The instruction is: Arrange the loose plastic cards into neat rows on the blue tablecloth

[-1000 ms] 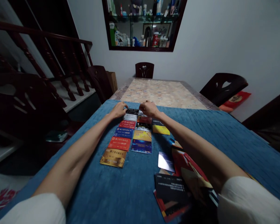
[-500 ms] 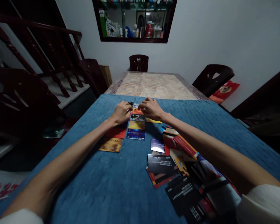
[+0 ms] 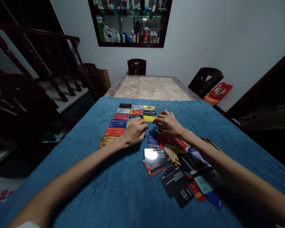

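Left hand (image 3: 135, 132) rests palm-down, fingers curled, on the near end of the card rows (image 3: 123, 122); whether it pinches a card cannot be told. Right hand (image 3: 169, 124), fingers bent, touches the loose pile (image 3: 180, 171) beside it. Three rows are laid on the blue cloth (image 3: 104, 190); many cards remain unsorted.

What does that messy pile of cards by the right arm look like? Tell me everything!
The loose pile of cards lies on the blue cloth, overlapping at odd angles. They look like thin, glossy plastic: black with white print, red, orange, blue. One near card shines with glare. The right hand rests at the pile's far end; the forearm passes over it.
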### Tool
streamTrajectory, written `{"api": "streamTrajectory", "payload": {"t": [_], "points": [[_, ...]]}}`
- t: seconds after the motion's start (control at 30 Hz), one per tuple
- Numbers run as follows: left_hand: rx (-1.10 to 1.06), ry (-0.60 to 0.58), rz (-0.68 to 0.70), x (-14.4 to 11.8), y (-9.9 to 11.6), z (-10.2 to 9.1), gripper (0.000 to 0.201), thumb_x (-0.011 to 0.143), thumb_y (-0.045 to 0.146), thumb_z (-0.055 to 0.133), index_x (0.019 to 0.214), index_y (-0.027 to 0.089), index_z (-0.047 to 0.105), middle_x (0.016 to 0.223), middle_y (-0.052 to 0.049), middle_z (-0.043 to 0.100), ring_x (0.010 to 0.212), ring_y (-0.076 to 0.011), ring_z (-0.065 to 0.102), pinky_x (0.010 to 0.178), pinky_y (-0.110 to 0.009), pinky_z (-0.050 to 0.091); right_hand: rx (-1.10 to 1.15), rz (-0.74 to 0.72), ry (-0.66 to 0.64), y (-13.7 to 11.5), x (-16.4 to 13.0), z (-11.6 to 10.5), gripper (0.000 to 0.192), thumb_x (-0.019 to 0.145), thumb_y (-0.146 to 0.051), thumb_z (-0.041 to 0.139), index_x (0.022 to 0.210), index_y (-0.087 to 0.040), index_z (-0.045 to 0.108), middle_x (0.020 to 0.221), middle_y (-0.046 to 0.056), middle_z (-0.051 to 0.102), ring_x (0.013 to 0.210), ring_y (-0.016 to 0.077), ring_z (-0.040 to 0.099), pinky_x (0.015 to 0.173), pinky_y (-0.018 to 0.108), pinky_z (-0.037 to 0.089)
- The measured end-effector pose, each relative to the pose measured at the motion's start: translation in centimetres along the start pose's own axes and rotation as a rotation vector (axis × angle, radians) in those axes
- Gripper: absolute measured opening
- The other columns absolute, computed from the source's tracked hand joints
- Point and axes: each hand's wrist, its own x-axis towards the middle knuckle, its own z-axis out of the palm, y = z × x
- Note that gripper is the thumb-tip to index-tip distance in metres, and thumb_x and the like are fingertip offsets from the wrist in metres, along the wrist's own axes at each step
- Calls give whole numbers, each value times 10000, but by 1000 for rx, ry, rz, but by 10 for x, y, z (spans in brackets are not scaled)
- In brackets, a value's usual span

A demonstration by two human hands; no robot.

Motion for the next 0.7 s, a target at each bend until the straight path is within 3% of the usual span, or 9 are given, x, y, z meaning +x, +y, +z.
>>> {"api": "streamTrajectory", "payload": {"t": [0.3,0.57,0.7], "points": [[-66,-153,88,15,33,11,258,875,97,519,1056,160,693,1090,-96,691,1071,-252,539,934,-432,448,1,151,-47,11,-60,-10,228,912,-242,525,1020,-233,725,1023,100,723,1019,269,503,765,369,321],[-101,-187,107,43,57,28,269,891,150,537,1119,175,678,1168,-93,680,1134,-261,520,943,-431,443,-161,317,-299,5,-81,-27,328,915,-494,559,1068,-244,705,1048,102,712,1008,288,535,739,358,346],[-86,-195,74,50,59,39,283,889,147,540,1136,163,676,1161,-101,677,1152,-269,519,965,-443,446,-182,287,-305,5,-87,-24,415,890,-581,564,1039,-218,698,1070,134,689,991,304,553,722,368,380]]}}
